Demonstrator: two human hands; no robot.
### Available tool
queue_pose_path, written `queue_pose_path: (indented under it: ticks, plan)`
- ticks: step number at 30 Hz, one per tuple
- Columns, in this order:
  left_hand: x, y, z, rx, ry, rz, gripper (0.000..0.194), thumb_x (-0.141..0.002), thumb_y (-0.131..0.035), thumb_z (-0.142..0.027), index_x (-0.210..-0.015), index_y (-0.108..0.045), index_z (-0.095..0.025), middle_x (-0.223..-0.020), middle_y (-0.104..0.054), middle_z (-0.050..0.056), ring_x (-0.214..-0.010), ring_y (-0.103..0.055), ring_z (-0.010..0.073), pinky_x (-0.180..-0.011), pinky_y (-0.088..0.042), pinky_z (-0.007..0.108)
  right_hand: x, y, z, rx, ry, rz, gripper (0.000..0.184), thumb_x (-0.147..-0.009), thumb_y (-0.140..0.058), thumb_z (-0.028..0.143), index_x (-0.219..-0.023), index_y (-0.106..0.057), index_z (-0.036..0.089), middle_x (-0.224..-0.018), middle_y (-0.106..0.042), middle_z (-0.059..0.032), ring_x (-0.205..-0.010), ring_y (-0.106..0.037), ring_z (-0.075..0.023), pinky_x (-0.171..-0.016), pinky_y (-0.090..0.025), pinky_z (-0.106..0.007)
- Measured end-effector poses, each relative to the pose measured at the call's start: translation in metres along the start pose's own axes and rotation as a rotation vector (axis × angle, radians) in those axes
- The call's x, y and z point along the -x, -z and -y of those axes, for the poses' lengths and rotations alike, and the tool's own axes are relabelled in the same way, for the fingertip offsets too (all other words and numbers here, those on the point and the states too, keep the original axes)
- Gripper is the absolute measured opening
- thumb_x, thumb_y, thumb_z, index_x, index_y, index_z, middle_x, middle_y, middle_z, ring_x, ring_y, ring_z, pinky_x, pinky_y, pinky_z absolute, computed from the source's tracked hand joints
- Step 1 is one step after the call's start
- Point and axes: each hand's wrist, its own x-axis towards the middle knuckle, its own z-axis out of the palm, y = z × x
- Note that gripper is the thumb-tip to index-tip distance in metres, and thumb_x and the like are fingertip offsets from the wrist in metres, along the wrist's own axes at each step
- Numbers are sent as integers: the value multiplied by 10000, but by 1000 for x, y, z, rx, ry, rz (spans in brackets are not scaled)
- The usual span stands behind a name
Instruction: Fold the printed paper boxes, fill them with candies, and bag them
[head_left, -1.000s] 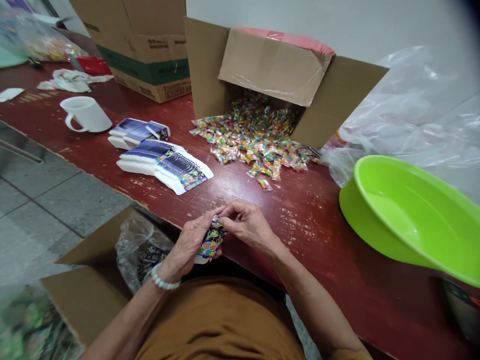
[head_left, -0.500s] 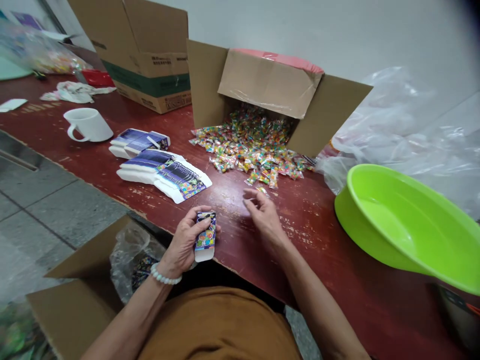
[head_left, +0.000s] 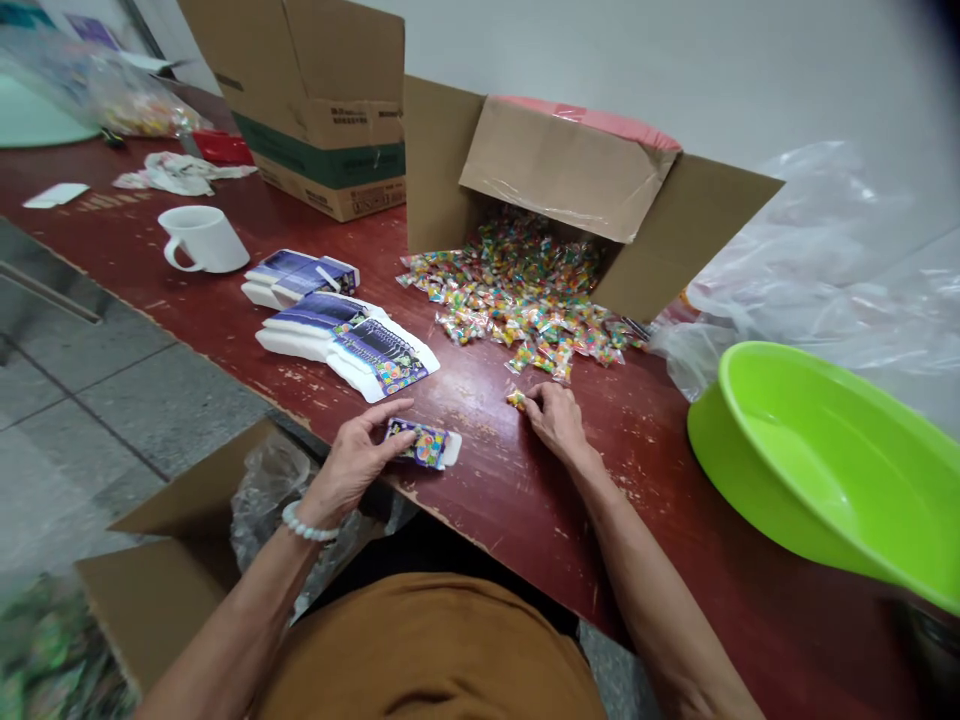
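My left hand [head_left: 361, 452] holds a small printed candy box [head_left: 424, 445] near the table's front edge, thumb on top. The box lies on its side, and its white end flap points right, standing out. My right hand [head_left: 556, 420] pinches a small clear packet of colourful candy [head_left: 516, 399] just above or on the tabletop; I cannot tell which. Behind it, a heap of similar candy packets [head_left: 517, 300] spills from a cardboard box tipped on its side [head_left: 559, 180]. Flattened purple cartons [head_left: 382, 355] lie fanned in a stack left of the heap.
A white mug [head_left: 206, 240] stands at the left, with a taller cardboard carton [head_left: 330, 130] behind. A green basin [head_left: 817, 450] sits at the right beside clear plastic bags [head_left: 817, 260]. Below the table edge is an open carton [head_left: 165, 580] with a plastic bag.
My left hand has turned the candy box from upright to lying sideways, its flap now to the right. My right hand has closed on a candy packet. The view has shifted slightly.
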Motion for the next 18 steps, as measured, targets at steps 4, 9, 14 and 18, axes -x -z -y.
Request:
queue_pose_path:
  ticks: [4,9,14,18]
  plan:
    - [-2,14,12,-392,-182,-145,393,-769,-682,-451,-1024,-702,-153,-991,-698,83,-885,-635,236,-833,-494,363,6,-4,8,7,-9,-16,283,-908,-585,418,-1093,-651,215,-1093,-616,-112,-1050,-523,-279,-834,-390,-373]
    - [-3,16,7,-806,-405,120,304,-798,-535,-286,-1044,-661,-161,-935,-628,93,-901,-603,257,-847,-469,393,9,-5,17,-242,-20,-12,150,-800,-660,340,-847,-643,199,-926,-616,-66,-927,-545,-238,-790,-400,-334]
    - [-6,0,-16,-875,-291,252,184,-745,-486,-190,-891,-598,-179,-810,-578,33,-759,-547,203,-736,-437,326,31,3,48,-685,-6,134,282,-858,-565,458,-939,-616,193,-781,-638,-11,-681,-577,-159,-627,-439,-269]
    - [0,-9,-22,-648,-164,356,196,-710,-515,-212,-891,-585,-180,-743,-562,-22,-670,-497,158,-611,-390,264,48,21,71,-900,106,241,242,-868,-585,376,-1032,-633,204,-769,-606,-2,-658,-556,-140,-609,-448,-258]
